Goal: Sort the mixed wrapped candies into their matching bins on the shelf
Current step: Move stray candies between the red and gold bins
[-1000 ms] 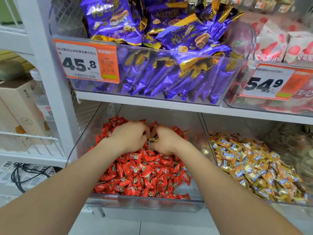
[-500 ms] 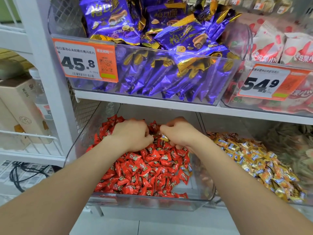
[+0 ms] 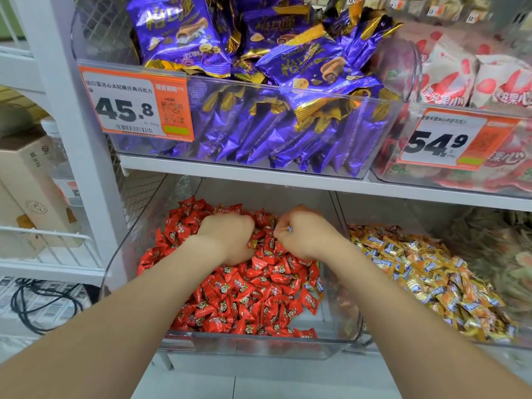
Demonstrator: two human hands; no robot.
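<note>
While both hands stay over the red candies (image 3: 244, 298), barely shifted, the right hand (image 3: 305, 236) pinches a gold-wrapped candy (image 3: 285, 228) beside the left hand (image 3: 227, 234), whose curled fingers sink into the pile, hold untellable. Above the grip, a price tag (image 3: 135, 106) reads 45.8, a second tag (image 3: 449, 142) 54.9.

An orange-and-white price tag (image 3: 135, 106) on the front of the clear bin (image 3: 259, 85) of purple packets (image 3: 172, 27) reads 45.8 in large black digits. It has a line of Chinese print above, a barcode and a small 500g below, and a QR code beside. The packets bear gold characters, 怡口莲. A second price tag (image 3: 449, 139), on the neighbouring bin (image 3: 431, 182), reads 54.9. White packets (image 3: 449, 73) there show 果心. Print on the red candies (image 3: 244, 298) and gold candies (image 3: 426, 277) is too small to read.
</note>
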